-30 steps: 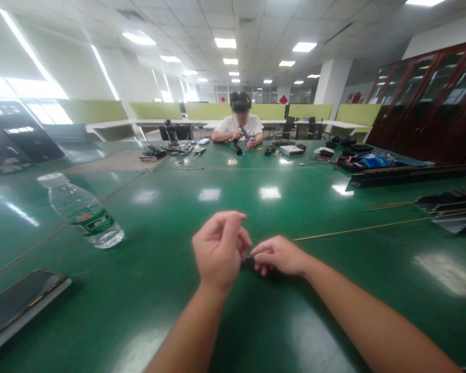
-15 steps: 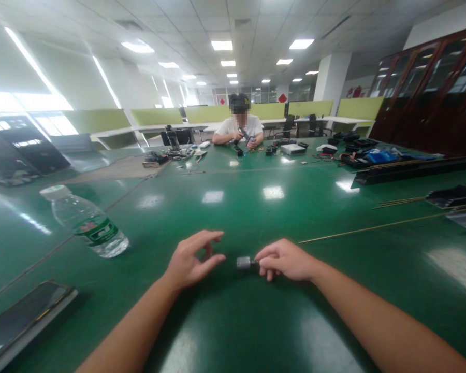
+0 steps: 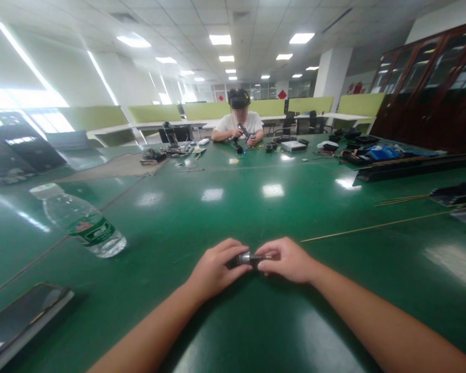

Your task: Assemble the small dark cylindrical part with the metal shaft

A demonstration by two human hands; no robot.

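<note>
In front of me, low over the green table (image 3: pixel 236 217), is a small grey metal cylinder (image 3: pixel 247 258) with a narrower dark part on its right; its exact kind is too small to tell. My left hand (image 3: pixel 221 264) grips the cylinder's left end between thumb and fingers, covering much of it. From the right, my right hand (image 3: pixel 285 260) pinches the narrower end with thumb and forefinger. The piece lies roughly level between the two hands, whose fingertips are close together.
A water bottle (image 3: pixel 89 225) stands at the left, above a dark flat device (image 3: pixel 25 321). Thin brass-coloured rods (image 3: pixel 373 228) and dark metal profiles (image 3: pixel 411 168) lie to the right. Across the table sits a person (image 3: pixel 238 124) among tools and parts.
My left hand has moved right and closed on the cylinder, which it was apart from before. My right hand has kept its hold in about the same place.
</note>
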